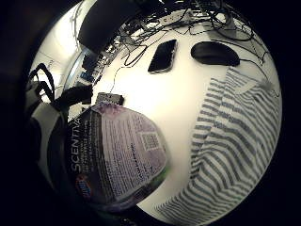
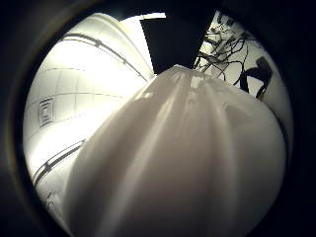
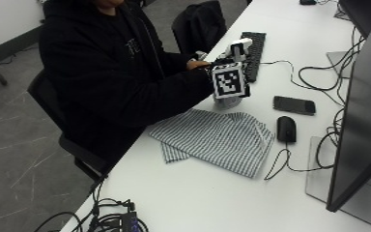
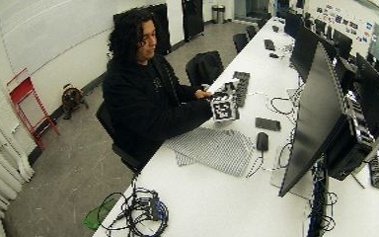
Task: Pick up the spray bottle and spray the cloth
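A person sits at a long white table (image 3: 192,193). Their gloved right hand (image 3: 206,73) grips the spray bottle (image 3: 230,100), which stands upright just beyond the cloth, its white spray head (image 3: 240,47) on top. I cannot tell whether its base touches the table. The little finger side palm view shows the bottle's printed label (image 1: 117,155) close to the palm, with black glove fingers (image 1: 70,96) curled beside it. The bottle's white body (image 2: 187,163) fills the thumb side palm view. A grey striped cloth (image 3: 214,137) lies rumpled on the table, near the bottle's base. A bare hand (image 3: 197,64) is beside the spray head.
A black phone (image 3: 294,105) and a black mouse (image 3: 286,128) lie beyond the cloth. A black keyboard (image 3: 253,53) is behind the bottle. A monitor (image 3: 359,116) stands at the right, with cables (image 3: 314,77) around it. More cables (image 3: 108,220) lie at the near table corner.
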Available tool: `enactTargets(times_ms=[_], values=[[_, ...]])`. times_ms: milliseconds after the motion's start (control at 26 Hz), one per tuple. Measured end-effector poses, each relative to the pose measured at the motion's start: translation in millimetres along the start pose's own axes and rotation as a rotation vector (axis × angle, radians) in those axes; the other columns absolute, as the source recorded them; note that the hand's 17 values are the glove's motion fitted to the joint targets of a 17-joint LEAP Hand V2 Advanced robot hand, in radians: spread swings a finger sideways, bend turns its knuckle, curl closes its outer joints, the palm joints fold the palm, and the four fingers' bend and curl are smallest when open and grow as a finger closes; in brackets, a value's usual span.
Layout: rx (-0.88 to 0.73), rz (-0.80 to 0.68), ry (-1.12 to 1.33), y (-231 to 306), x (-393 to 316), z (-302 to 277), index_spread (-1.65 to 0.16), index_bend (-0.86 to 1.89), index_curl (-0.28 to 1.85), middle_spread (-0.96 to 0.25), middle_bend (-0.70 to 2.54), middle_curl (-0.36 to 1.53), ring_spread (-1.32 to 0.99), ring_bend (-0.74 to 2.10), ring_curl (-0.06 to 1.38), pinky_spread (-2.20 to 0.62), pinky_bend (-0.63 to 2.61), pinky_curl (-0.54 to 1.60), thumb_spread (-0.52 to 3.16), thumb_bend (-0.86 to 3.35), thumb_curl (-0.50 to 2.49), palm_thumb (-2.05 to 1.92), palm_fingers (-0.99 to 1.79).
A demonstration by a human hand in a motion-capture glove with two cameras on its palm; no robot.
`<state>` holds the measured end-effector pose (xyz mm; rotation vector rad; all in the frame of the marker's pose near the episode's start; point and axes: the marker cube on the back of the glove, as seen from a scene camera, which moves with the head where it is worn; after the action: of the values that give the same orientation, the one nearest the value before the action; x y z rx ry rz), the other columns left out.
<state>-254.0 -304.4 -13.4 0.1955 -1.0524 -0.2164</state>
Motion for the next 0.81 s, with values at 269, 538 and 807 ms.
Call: enactTargets(times_ms=[269, 538, 807], values=[[-0.099, 0.03, -0.017, 6, -6, 0, -0.29, 0.25, 0.56, -0.21, 0.59, 0.52, -0.23, 0.66, 0.45, -0.32, 0.41, 0.38, 0.34, -0.04, 0.76, 0.91, 1.33], [-0.151, 0.047, 0.046, 19, -5, -19, -0.3, 0.14, 0.52, -0.2, 0.55, 0.51, -0.21, 0.6, 0.44, -0.17, 0.31, 0.37, 0.5, -0.06, 0.72, 0.86, 1.08], [-0.137, 0.072, 0.176, 38, -3, -58, -0.32, 0.06, 0.43, -0.18, 0.39, 0.46, -0.19, 0.57, 0.43, -0.08, 0.35, 0.38, 0.73, -0.05, 0.64, 0.76, 0.87]])
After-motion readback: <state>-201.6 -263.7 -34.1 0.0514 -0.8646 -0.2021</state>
